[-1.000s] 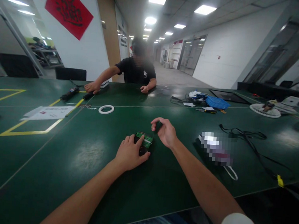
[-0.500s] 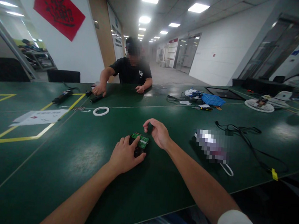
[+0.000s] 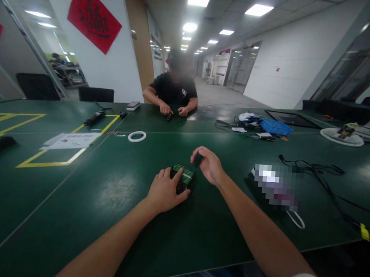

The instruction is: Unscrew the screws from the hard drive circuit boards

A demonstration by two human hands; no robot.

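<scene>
My left hand (image 3: 167,192) lies over a small black device with an exposed green circuit board (image 3: 187,176), on the table in front of me. Its fingers press on the top and left side, and the thumb rests along the near edge, so part of the device is hidden. Just beyond the board's right side, my right hand (image 3: 211,165) is raised with fingers curled toward the thumb in a pinch. Whatever it holds, if anything, is too dark and small to make out. It appears apart from the board.
Across the green table (image 3: 127,231) sits a co-worker (image 3: 172,91), a small dark thing at their hands. A white tape ring (image 3: 137,136) and paper sheets (image 3: 72,141) lie left. Rightward are a pixelated object (image 3: 275,185), black cables (image 3: 320,175), a blue basket (image 3: 276,127) and fan parts (image 3: 342,137).
The view has swung left, so everything sits further right. The co-worker's reaching arm has drawn back in front of the body. My hands keep nearly the same pose around the circuit board.
</scene>
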